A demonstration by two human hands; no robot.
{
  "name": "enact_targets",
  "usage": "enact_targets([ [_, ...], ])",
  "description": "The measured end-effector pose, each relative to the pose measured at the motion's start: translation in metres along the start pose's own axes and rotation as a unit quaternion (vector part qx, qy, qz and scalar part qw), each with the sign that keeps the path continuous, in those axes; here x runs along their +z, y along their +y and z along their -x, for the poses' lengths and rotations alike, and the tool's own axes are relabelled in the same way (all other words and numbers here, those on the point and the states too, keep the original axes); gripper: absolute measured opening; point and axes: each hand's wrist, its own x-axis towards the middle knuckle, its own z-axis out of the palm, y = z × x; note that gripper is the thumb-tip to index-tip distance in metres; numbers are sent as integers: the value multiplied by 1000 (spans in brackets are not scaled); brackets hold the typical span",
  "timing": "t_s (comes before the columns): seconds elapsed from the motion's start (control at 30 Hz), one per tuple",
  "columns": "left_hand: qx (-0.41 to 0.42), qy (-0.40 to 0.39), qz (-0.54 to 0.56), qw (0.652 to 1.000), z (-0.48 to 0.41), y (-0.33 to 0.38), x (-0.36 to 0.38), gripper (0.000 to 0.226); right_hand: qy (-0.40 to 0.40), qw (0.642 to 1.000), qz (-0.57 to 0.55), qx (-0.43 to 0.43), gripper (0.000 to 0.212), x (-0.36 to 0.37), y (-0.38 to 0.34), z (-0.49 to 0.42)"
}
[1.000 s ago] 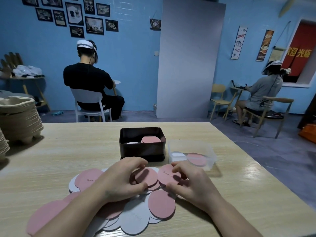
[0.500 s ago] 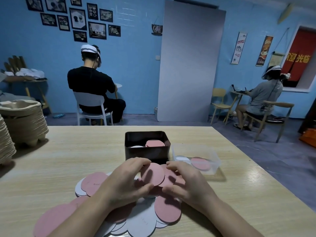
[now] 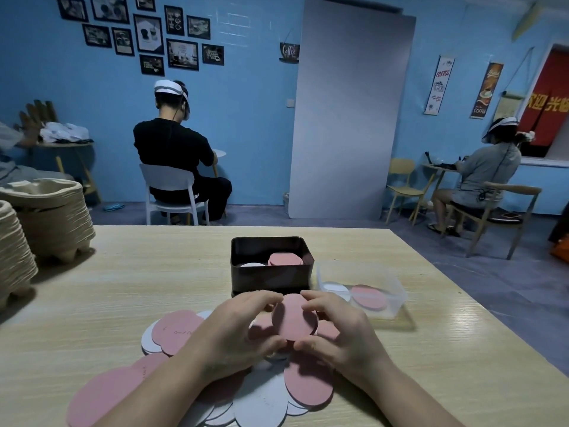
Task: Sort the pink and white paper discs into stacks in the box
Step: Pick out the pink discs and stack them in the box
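Both hands hold a small stack of pink discs (image 3: 294, 318) just above the table, tilted toward me. My left hand (image 3: 235, 329) grips its left edge and my right hand (image 3: 337, 331) grips its right edge. Under them a loose pile of pink and white discs (image 3: 261, 399) spreads over the near part of the table. Just beyond stands the dark box (image 3: 271, 280), holding a pink stack (image 3: 284, 259) on the right and a lower white stack (image 3: 252, 265) on the left.
A clear plastic tub (image 3: 397, 292) with a white and a pink disc sits right of the dark box. Stacks of moulded pulp trays (image 3: 52, 217) stand at the table's left edge. Two seated people work at other tables behind.
Both hands gathered pink discs from the pile and lifted them together into a stack, which now sits higher and closer to the dark box.
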Motion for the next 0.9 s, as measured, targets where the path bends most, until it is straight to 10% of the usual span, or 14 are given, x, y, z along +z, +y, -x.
enact_targets([
  [0.67, 66, 21, -50, 996, 0, 1, 2, 13, -66, 997, 38, 13, 34, 2, 6, -1],
  [0.9, 32, -22, -84, 996, 0, 0, -6, 41, -52, 997, 45, 31, 34, -4, 5, 3],
])
